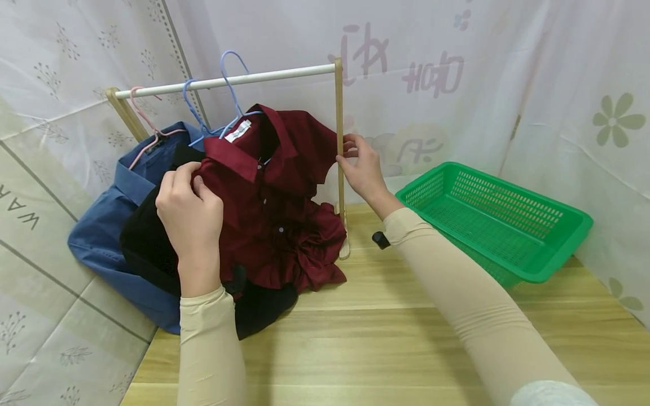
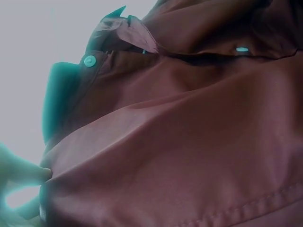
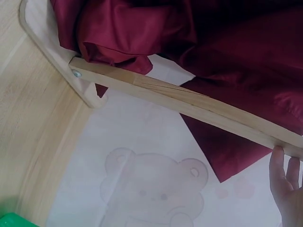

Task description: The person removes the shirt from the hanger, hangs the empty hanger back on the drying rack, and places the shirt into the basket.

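Observation:
A dark red button-up shirt (image 1: 244, 186) hangs on a blue hanger (image 1: 231, 84) from the white rail of a small clothes rack (image 1: 284, 73). My left hand (image 1: 190, 217) pinches the shirt's shoulder at the left; in the left wrist view a fingertip (image 2: 45, 174) meets the cloth's edge. At the rack's right wooden post is my right hand (image 1: 363, 169), thumb and fingers about the post, close to the shirt's other sleeve. Fingertips (image 3: 278, 153) touch the post in the right wrist view. The shirt's lower part lies bunched on the table.
Left of the red shirt hang a black garment (image 1: 149, 237) and a blue shirt (image 1: 101, 225), the latter on a pink hanger (image 1: 144, 113). A green plastic basket (image 1: 574, 217) stands on the wooden table (image 1: 355, 349) at the right. Printed curtains (image 1: 482, 124) enclose the back and sides.

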The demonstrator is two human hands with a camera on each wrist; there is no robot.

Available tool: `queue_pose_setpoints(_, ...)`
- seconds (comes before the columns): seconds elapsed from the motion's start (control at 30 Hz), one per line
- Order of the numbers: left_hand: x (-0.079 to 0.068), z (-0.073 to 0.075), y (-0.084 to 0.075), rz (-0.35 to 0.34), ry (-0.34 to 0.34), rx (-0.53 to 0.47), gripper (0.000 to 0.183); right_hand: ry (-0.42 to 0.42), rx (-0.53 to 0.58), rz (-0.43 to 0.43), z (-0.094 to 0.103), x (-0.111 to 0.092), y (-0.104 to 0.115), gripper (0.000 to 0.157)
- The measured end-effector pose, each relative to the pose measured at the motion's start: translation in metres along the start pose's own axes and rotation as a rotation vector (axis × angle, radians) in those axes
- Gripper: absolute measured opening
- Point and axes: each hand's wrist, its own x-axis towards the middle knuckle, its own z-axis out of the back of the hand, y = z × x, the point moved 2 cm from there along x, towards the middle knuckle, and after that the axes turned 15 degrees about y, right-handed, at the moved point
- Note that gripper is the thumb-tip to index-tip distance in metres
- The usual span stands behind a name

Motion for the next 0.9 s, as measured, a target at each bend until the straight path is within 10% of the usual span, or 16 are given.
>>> queue_pose_setpoints(0.43,-0.005,0.030,-0.012,0.029,-0.102,0.030,0.029,0.020,0.013,0.007,0.005,0.001,-0.001,0.044)
queue_pose_setpoints(0.9,-0.011,0.069,-0.007,-0.098,-0.296,-0.046,0.025,0.065,0.027,-0.017,0.004,0.002,0.001,0.046)
